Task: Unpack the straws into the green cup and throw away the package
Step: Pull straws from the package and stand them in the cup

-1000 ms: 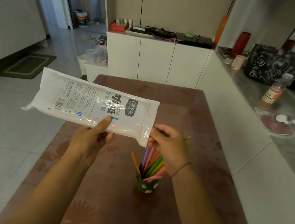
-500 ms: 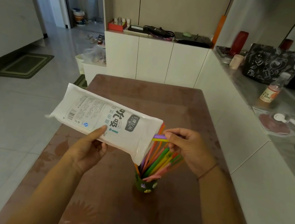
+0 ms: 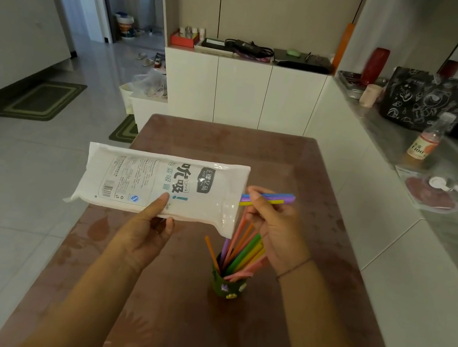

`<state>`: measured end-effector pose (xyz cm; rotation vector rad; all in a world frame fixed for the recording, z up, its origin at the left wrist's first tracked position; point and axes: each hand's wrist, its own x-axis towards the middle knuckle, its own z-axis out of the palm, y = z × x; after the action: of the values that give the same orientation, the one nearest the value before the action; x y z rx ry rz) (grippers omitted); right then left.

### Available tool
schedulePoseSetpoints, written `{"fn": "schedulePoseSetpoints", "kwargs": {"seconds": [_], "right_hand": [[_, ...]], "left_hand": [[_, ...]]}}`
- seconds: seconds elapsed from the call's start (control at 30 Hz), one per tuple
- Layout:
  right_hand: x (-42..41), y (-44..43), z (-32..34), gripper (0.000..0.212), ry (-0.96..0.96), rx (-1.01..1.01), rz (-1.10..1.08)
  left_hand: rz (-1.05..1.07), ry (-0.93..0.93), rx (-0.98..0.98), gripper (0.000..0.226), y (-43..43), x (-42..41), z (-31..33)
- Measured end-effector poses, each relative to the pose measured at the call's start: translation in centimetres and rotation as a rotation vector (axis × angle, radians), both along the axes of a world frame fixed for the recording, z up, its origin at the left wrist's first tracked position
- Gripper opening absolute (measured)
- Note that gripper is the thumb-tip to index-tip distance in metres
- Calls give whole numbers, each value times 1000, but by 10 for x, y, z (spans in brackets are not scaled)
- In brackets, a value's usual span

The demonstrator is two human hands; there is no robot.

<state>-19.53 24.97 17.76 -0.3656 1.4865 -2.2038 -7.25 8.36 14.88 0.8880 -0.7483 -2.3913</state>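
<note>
Straws [image 3: 273, 198], blue, purple and yellow, pinched in right hand [image 3: 275, 230] beside white package [image 3: 164, 186] gripped by left hand [image 3: 146, 235]; others stand in green cup [image 3: 227, 286] on brown table [image 3: 178, 332], white cabinets [image 3: 240, 92] behind

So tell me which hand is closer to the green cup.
Right. The right hand holds straws just above the cup; the left hand grips the package, farther left.
</note>
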Motion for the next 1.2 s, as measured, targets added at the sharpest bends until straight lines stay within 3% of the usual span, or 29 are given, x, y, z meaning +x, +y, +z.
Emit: {"fn": "schedulePoseSetpoints", "kwargs": {"seconds": [0.17, 0.47, 0.7, 0.9, 1.2], "right_hand": [[-24, 25, 13, 14, 56, 49, -90], [-54, 70, 36, 12, 382, 379, -105], [-49, 65, 44, 9, 635, 664, 30], [-46, 37, 13, 9, 692, 852, 134], [-53, 30, -4, 20, 648, 733, -12]], "left_hand": [[125, -44, 46, 17, -24, 14, -15], [220, -176, 127, 16, -44, 28, -41], [158, -110, 148, 14, -40, 24, -43], [36, -88, 146, 21, -35, 18, -40], [-17, -73, 52, 23, -32, 16, -38]]}}
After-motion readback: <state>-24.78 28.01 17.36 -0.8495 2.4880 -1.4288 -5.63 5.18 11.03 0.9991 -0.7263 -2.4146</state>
